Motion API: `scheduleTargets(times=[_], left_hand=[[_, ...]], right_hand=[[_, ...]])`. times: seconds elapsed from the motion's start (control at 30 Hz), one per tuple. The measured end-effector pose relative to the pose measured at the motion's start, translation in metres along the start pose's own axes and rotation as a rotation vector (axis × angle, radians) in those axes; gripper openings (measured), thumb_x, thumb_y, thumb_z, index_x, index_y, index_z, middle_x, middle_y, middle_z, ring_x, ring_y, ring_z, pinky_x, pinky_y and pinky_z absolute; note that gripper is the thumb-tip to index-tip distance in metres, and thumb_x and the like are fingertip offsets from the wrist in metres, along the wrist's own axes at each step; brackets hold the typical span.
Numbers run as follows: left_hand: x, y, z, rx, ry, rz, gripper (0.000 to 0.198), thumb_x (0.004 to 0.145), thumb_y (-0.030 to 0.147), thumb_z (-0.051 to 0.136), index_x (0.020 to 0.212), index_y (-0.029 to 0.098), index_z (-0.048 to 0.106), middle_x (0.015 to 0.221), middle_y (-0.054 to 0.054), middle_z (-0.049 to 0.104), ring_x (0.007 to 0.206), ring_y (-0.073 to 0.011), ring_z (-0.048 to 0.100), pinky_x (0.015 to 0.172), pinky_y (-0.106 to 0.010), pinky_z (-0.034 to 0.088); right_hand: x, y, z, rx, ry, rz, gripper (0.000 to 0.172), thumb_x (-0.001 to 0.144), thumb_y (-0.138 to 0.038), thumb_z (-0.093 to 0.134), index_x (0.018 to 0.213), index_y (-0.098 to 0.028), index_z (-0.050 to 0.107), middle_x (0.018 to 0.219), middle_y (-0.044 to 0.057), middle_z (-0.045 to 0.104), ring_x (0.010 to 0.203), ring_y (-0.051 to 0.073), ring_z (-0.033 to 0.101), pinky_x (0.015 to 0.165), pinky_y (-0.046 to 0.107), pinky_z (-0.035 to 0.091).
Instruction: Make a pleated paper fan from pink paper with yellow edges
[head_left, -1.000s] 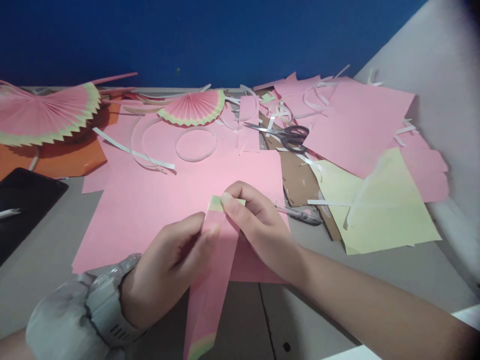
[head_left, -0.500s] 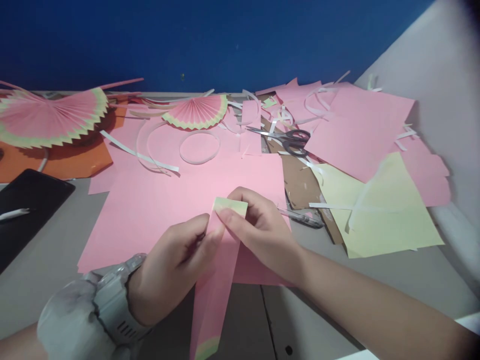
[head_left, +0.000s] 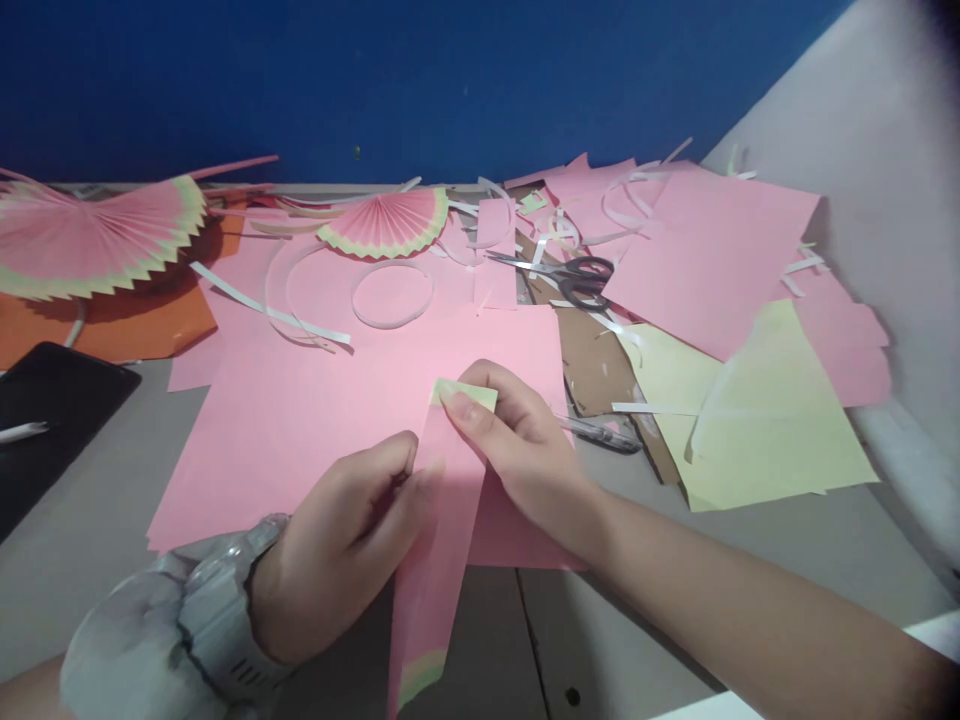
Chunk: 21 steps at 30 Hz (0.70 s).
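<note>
A folded pink paper strip (head_left: 442, 530) with yellow-green ends hangs between my hands, its lower end pointing toward me. My right hand (head_left: 525, 440) pinches the top end, thumb flat on the yellow-green band. Lower on the left edge, my left hand (head_left: 352, 540) grips the strip between thumb and curled fingers; those fingers are partly hidden behind it. Beneath lie large pink paper sheets (head_left: 300, 430). Beyond them sits a small pleated paper fan (head_left: 386, 222), pink with a yellow-green zigzag rim, and a larger matching fan (head_left: 97, 235) is at the far left.
Black-handled scissors (head_left: 577, 275) lie near a cardboard piece (head_left: 600, 365). A clear pen-like tool (head_left: 604, 435) rests right of my hands. Yellow paper (head_left: 780, 430), pink sheets (head_left: 720, 260) and a ring-shaped strip (head_left: 393, 296) are spread around. A dark tablet-like slab (head_left: 60, 420) is at left.
My right hand and the strip's top have shifted slightly upward, with the right thumb slid toward the top edge. My left thumb now sits a little lower and further left on the strip.
</note>
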<state>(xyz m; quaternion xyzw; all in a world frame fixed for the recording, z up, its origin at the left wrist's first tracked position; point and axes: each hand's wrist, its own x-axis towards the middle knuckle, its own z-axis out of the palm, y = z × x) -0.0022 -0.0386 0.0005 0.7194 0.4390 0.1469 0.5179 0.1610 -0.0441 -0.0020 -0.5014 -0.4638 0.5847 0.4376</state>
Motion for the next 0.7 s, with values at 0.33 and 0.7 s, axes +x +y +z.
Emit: scheduleTargets(times=[0.33, 0.7], left_hand=[[0.001, -0.0001, -0.0007, 0.007, -0.006, -0.014, 0.034, 0.093, 0.04, 0.031, 0.065, 0.02, 0.035, 0.062, 0.005, 0.034, 0.058, -0.0107, 0.032, 0.052, -0.025, 0.03], [-0.0009, 0.0012, -0.0008, 0.074, 0.063, 0.021, 0.037, 0.094, 0.035, 0.032, 0.061, 0.021, 0.024, 0.056, 0.006, 0.028, 0.051, -0.0095, 0.028, 0.047, -0.024, 0.028]], right_hand=[[-0.0005, 0.0022, 0.0004, 0.002, 0.022, -0.042, 0.024, 0.089, -0.037, 0.049, 0.072, -0.022, 0.042, 0.059, -0.006, 0.033, 0.05, 0.008, 0.033, 0.048, 0.021, 0.029], [0.0065, 0.0067, -0.0019, 0.076, 0.06, -0.06, 0.025, 0.089, -0.039, 0.05, 0.072, -0.023, 0.04, 0.059, -0.006, 0.027, 0.051, 0.009, 0.032, 0.049, 0.023, 0.026]])
